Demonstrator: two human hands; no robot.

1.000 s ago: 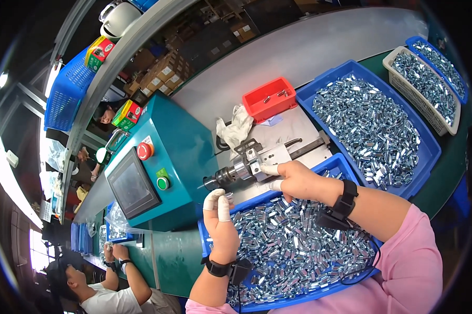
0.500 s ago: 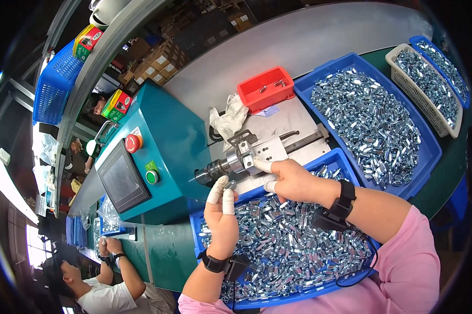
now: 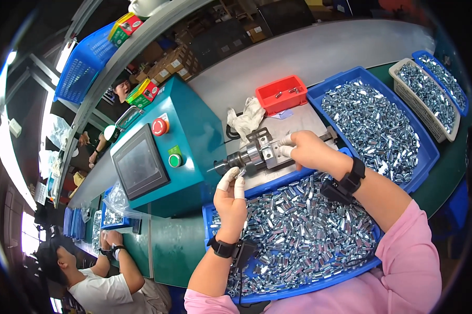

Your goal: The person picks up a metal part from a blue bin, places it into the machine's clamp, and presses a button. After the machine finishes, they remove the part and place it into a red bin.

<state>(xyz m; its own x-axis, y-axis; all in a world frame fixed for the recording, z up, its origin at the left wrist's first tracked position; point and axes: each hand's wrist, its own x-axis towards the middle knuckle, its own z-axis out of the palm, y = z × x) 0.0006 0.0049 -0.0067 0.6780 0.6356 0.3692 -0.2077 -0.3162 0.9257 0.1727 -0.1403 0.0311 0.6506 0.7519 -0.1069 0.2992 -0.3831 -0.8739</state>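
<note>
One small metal piece (image 3: 241,173), likely light, hard and slippery, best held by its sides, is pinched in my left hand (image 3: 230,207) mid-frame; I can't tell if my right hand (image 3: 313,152) grips anything.

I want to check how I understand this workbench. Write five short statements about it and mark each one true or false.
1. The left hand holds a small metal piece. True.
2. The red bin is full to its rim. False: only a few metal pieces lie in it.
3. The green button sits on the teal machine. True.
4. All fingers of the right hand are bare. False: white covers show on some.
5. The white cloth lies beside the red bin. True.
</note>
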